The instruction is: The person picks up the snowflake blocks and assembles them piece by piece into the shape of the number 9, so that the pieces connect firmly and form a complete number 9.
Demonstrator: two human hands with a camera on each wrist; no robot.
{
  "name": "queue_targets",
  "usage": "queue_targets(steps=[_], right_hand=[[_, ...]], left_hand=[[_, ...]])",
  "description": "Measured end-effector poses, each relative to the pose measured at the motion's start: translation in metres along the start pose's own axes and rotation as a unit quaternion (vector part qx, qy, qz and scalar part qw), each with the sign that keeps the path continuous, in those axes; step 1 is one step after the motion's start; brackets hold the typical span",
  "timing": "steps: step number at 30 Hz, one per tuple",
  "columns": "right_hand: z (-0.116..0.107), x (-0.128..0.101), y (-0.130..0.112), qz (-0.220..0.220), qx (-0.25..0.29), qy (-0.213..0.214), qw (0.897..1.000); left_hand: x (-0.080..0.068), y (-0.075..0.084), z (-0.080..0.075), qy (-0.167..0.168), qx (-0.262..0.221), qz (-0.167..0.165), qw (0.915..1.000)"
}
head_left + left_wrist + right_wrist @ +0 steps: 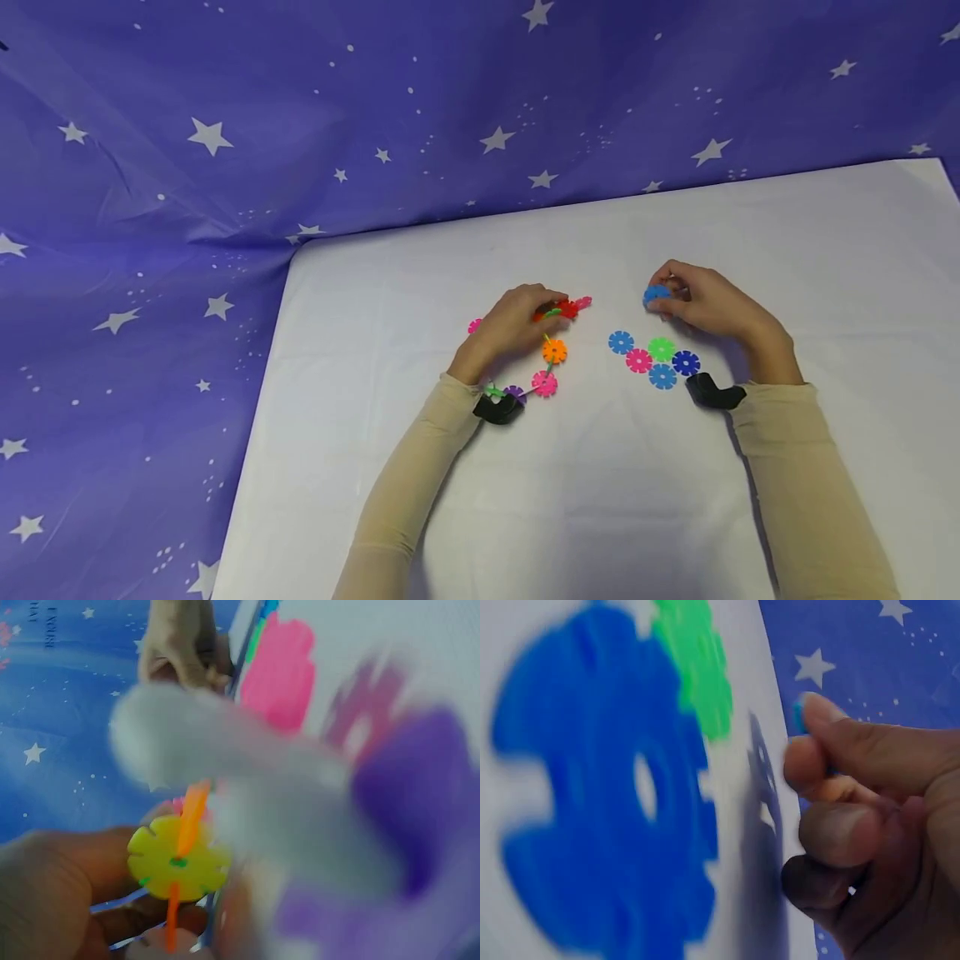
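Backdrop: a blue cloth with white stars (225,125) fills the upper and left part of the head view.
Bench: a white bench (600,483) runs from centre to the lower right of the head view.
Left hand: the left hand (510,321), centre of the head view, has its grip curled round a chain of joined discs (551,350); the left wrist view shows fingers pinching a yellow disc (178,864) with an orange piece slotted through it.
Chain: red and pink discs sit at the fingertips; an orange disc (555,351), a pink disc (544,383) and a purple disc (514,392) trail down towards the wrist, lying on the bench.
Right hand: the right hand (705,304), right of centre, has its grip pinching a blue disc (656,294) just above the bench.
Loose discs: five discs (654,360), blue, pink and green, lie flat in a cluster just below the right hand, touching or nearly touching.
Wrist cameras: a black mount (497,408) sits at each wrist.
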State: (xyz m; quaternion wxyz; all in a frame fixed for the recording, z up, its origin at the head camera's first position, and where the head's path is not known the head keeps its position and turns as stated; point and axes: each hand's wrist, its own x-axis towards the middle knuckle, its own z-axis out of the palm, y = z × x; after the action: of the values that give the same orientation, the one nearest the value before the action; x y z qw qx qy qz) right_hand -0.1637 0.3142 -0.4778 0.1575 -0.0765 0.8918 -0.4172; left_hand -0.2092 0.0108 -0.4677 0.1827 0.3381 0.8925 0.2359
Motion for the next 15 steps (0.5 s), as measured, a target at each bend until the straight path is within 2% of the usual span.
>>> queue_targets(steps=[4, 8, 11, 15], right_hand=[[0.006, 0.007, -0.004, -0.027, 0.052, 0.005, 0.998], [0.012, 0.011, -0.009, -0.054, 0.089, -0.012, 0.994], [0.016, 0.012, -0.012, -0.056, 0.114, -0.025, 0.992], [0.024, 0.017, -0.017, -0.058, 0.142, -0.046, 0.987]], left_hand=[[0.0, 0.003, -0.012, -0.031, 0.018, 0.023, 0.9991], [0.006, 0.014, -0.022, -0.05, 0.038, 0.014, 0.9979], [0.014, 0.025, -0.022, -0.047, 0.041, 0.0, 0.998], [0.021, 0.027, -0.01, -0.011, 0.024, -0.032, 0.9992]])
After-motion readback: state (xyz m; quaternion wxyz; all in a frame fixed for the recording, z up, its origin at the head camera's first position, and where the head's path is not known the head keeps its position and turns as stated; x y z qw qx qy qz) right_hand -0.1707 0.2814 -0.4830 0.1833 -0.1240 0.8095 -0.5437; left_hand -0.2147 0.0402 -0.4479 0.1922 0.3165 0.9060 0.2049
